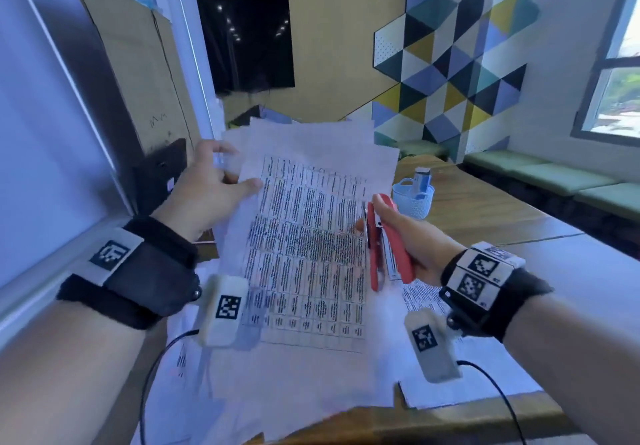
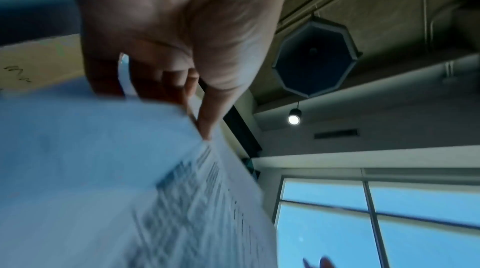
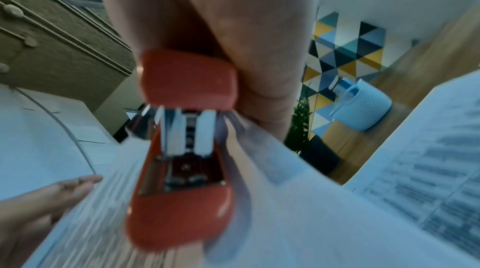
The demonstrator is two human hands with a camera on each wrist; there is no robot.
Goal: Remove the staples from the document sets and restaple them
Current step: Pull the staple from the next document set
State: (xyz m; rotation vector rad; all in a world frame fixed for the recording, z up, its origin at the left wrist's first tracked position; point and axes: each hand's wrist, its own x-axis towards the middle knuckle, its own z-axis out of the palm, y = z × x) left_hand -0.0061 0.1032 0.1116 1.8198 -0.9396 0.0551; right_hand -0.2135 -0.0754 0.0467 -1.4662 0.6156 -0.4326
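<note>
The left hand [image 1: 211, 188] pinches the thin, floppy set of white printed sheets [image 1: 304, 243] at its top corner. The right hand [image 1: 412, 240] grips the stiff red metal stapler [image 1: 384, 243] beside the right edge. The sheets probably sag and slide apart, so holding them near the stapling point seems best.

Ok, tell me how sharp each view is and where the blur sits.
Head view: mostly sharp, printed sheets and red stapler readable, edges bent by the wide lens. Left wrist view: left hand and paper smeared, the ceiling lamp crisper. Right wrist view: stapler fairly clear, sheets streaked.

Red stapler [image 1: 388, 242] — white pages [image 1: 304, 247], black gridded print; pale-blue basket [image 1: 414, 198].
</note>
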